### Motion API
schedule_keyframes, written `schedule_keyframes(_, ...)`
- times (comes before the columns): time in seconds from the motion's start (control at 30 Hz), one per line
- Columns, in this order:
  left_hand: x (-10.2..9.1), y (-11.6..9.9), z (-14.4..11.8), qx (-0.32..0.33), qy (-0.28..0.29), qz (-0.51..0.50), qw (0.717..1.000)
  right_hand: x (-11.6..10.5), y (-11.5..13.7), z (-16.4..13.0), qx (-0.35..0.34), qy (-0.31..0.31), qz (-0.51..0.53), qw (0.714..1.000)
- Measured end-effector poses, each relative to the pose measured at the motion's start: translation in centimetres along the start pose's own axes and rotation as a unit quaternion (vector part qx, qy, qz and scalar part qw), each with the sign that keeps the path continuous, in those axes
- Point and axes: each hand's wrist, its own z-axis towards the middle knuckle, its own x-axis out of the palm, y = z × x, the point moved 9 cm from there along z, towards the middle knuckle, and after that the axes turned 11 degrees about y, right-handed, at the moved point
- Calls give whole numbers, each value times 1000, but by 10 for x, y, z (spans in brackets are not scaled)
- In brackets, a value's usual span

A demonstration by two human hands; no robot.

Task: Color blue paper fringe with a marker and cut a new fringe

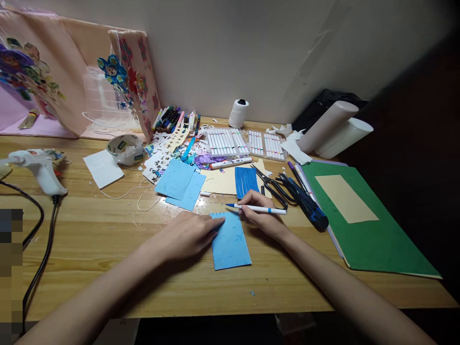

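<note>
A: Quick one. Where's your left hand [189, 235]?

B: Flat, palm down, fingers together, pressing the left edge of the light blue paper [230, 242]. Your fingertips reach onto its top left corner.

A: And the paper itself?

B: It lies flat on the desk [108, 230], about midway along the front edge and a bit back from it, right between your two hands. Small pen ticks run along its top edge.

A: Right hand [262, 215]?

B: Closed around a white marker [257, 208] with a blue tip. The marker lies nearly level, tip pointing left, just over the paper's top right corner. Your hand sits at that corner, touching or just off the paper; I cannot tell which.

A: Nearby stuff?

B: A dark blue striped sheet [246, 182] is just behind your right hand. Black scissors [273, 187] and a dark blue knife [309, 206] are to its right, and a green folder [373, 235] sits toward the desk's right edge. Two more light blue sheets [181, 184] lie behind your left hand. Marker trays [244, 143] stand along the back edge, and a glue gun [39, 167] is at the left edge.
</note>
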Motion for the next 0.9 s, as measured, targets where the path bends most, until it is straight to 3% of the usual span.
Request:
schedule_keyframes(0.13,2,-1,1,-6,5,2,1000,-4,0,0,12,-28,-39,999)
schedule_keyframes(0.9,2,-1,0,-6,3,-2,1000,0,-3,1,25,-10,-95,995)
